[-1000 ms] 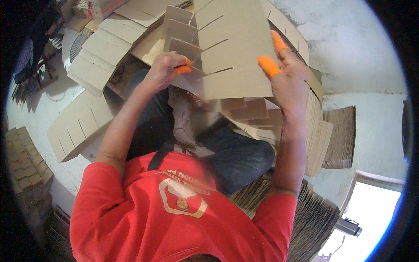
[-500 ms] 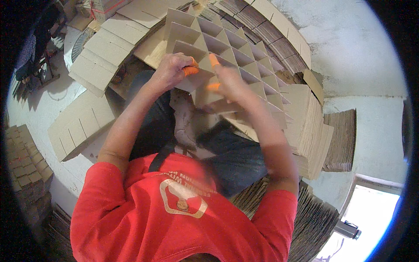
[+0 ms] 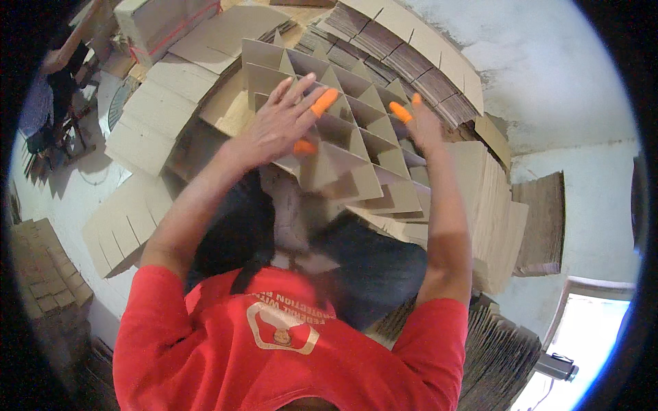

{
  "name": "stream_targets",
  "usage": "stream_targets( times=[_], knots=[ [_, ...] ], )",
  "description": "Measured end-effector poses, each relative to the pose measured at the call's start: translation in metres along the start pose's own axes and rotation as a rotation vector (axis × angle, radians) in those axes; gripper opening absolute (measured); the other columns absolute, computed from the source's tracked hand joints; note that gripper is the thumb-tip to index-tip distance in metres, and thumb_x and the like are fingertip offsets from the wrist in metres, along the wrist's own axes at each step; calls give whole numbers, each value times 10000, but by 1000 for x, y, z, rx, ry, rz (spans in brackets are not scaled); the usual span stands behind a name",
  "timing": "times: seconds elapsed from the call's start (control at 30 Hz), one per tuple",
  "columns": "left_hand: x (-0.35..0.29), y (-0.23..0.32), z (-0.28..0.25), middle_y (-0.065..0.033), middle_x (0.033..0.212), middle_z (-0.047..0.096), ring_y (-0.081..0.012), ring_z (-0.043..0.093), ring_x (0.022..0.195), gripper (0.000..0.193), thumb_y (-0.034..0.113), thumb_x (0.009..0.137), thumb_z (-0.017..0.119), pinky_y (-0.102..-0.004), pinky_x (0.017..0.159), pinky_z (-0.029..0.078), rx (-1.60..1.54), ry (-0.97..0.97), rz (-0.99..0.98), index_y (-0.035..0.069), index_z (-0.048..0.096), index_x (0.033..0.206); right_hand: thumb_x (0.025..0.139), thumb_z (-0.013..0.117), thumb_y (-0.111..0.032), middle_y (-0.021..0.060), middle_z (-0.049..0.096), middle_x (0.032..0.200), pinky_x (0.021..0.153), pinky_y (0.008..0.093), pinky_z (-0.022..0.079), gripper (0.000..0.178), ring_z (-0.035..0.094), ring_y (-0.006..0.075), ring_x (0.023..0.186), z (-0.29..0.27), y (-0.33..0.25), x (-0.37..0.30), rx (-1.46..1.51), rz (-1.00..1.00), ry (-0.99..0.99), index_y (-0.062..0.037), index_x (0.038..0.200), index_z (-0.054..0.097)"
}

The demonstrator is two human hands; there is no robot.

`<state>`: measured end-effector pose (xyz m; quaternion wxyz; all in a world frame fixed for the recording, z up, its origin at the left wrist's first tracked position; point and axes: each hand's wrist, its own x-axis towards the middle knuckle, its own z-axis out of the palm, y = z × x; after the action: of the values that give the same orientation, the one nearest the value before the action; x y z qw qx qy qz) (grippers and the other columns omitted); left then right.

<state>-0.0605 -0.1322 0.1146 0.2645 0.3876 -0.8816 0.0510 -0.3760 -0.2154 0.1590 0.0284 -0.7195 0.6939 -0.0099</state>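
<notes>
A cardboard divider grid (image 3: 343, 179), made of interlocked slotted strips forming diamond-shaped cells, lies tilted before my knees. My left hand (image 3: 273, 130) is over its left near side, fingers stretched and apart, with orange finger covers on the thumb and a finger. At the grid's right side is my right hand (image 3: 423, 128), its two orange-covered fingertips apart and pointing up and left. Whether the right hand touches the cardboard is hard to tell. Part of the grid is hidden behind both hands.
Stacked slotted cardboard strips (image 3: 147, 109) fan along the left, with more stacks (image 3: 418, 58) at the far side against the wall. Upright sheets (image 3: 490, 212) stand at my right. A tied box (image 3: 154, 27) sits at the far left. A bright opening (image 3: 582, 342) is lower right.
Both hands have come off the grid's near corner and opened. My right hand moved right to the grid's right side; my left spread over its left part. The grid has turned and shifted slightly.
</notes>
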Motion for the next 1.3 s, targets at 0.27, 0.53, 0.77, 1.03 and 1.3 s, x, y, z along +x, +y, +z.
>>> stream_targets(
  times=[0.27,0.53,0.77,1.03,1.3],
  knots=[
    [65,-67,57,-46,1540,310,-296,178,1460,861,219,827,650,-474,1164,199,38,-135,163,200,164,1537,880,642,-310,274,643,898,733,494,497,530,622,453,869,43,-55,-81,186,-331,3,13,1272,488],
    [86,-77,35,-106,921,650,-334,596,971,345,146,819,595,-457,799,478,-7,-513,361,59,557,1151,808,677,-125,230,638,796,655,508,493,271,629,422,768,39,-47,-73,43,-346,73,-34,1010,521],
    [-9,-15,-115,-139,986,577,-280,586,911,442,118,815,565,-381,731,524,188,-43,254,-43,495,1221,881,571,-92,154,527,1308,1007,513,420,341,499,318,1251,-65,-74,-184,-269,-525,806,-62,1221,573],
    [-29,-103,-98,-174,1149,590,-290,603,944,382,11,751,617,-361,680,582,675,127,-392,-43,571,1126,865,645,-58,157,611,1207,1058,523,369,358,549,321,1189,-41,-21,-221,-310,-312,672,0,1215,592],
    [-93,-203,45,-196,1278,503,-339,508,1152,384,58,802,585,-452,891,509,580,-187,-326,78,574,1186,902,557,-103,173,577,1251,973,489,427,322,560,355,1136,6,123,-251,-396,-25,633,-40,1216,590]
  ],
)
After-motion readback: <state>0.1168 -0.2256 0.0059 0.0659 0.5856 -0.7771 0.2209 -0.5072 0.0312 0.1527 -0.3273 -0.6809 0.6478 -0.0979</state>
